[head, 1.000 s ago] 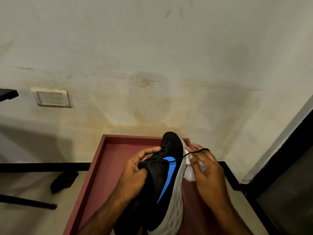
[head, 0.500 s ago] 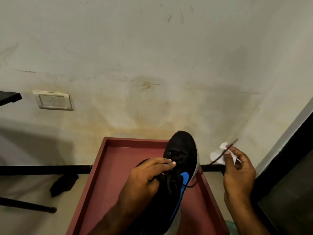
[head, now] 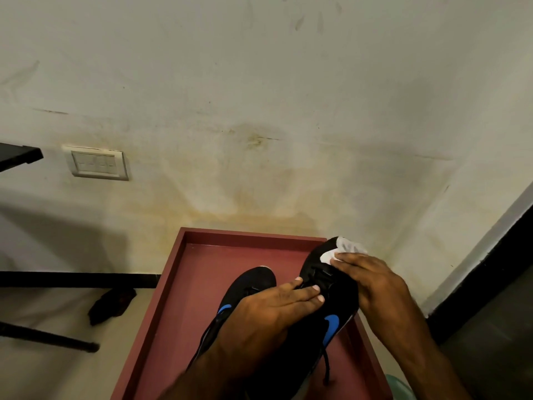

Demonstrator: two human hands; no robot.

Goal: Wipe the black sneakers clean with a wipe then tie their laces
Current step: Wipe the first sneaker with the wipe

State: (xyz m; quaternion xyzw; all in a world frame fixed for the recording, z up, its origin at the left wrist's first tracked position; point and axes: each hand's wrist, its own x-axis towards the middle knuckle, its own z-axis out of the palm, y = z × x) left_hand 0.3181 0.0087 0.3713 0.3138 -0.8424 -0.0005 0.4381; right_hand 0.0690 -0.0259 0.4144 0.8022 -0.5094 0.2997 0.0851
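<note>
Two black sneakers with blue side marks are over the dark red tray (head: 178,284). The right sneaker (head: 337,301) is lifted, toe pointing away from me. My left hand (head: 268,313) lies across its laces and holds it. My right hand (head: 372,281) presses a white wipe (head: 343,249) onto that sneaker's toe. A loose black lace end (head: 326,368) hangs below the shoe. The left sneaker (head: 248,287) lies in the tray beside it, mostly hidden behind my left hand and arm.
A stained wall with a white switch plate (head: 96,163) stands right behind the tray. On the floor at left lie a dark crumpled cloth (head: 111,304) and a black bar (head: 49,339). A black frame (head: 490,269) runs along the right.
My right hand let go of the lace it had pulled out to the right and came back with the wipe onto the sneaker's toe. A second sneaker now shows in the tray.
</note>
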